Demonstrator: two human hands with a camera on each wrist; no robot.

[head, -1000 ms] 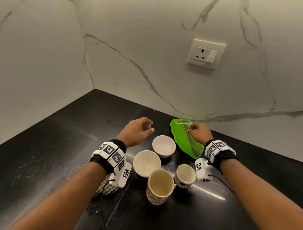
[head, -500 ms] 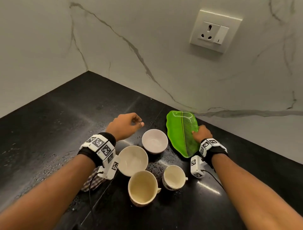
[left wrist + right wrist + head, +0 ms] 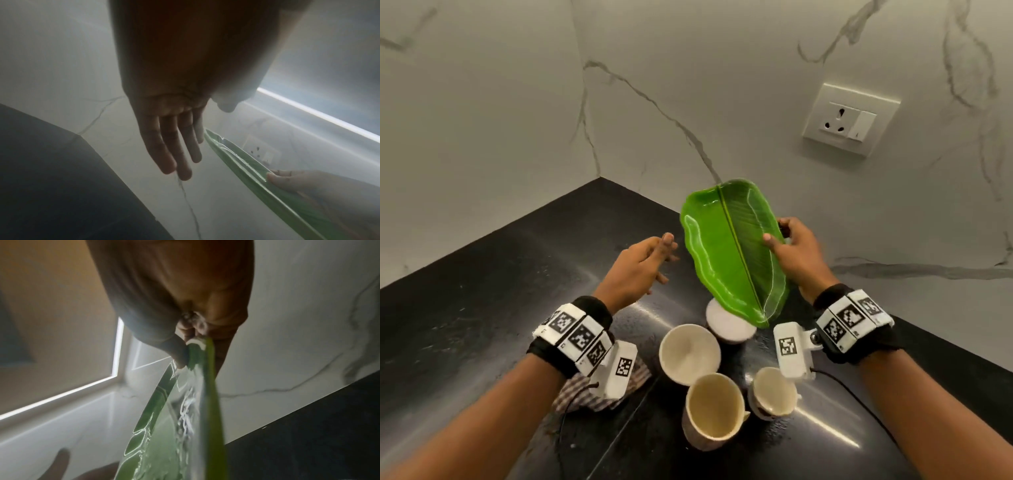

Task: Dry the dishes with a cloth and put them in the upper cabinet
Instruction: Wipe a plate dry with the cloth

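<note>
The right hand [image 3: 796, 251] is pinching the wet leaf plate [image 3: 732, 250] by one edge above the cups [image 3: 714, 409], left hand [image 3: 640, 270] hovering open, so it is risking slipping onto them.

Black countertop [image 3: 465, 308], two bowls [image 3: 688, 353], two cups [image 3: 714, 409], checked cloth [image 3: 585, 397] lying on it

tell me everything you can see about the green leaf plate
The glossy green leaf-shaped plate is long, with wavy raised edges, a dark central rib and fine side veins like a banana leaf; it looks like glazed ceramic or melamine. It is lifted off the black countertop, tilted, its lower tip hanging over a small white bowl. The right hand grips its right edge, thumb on the top face. The left hand is open beside it, not touching. The right wrist view shows water on its surface.
</note>
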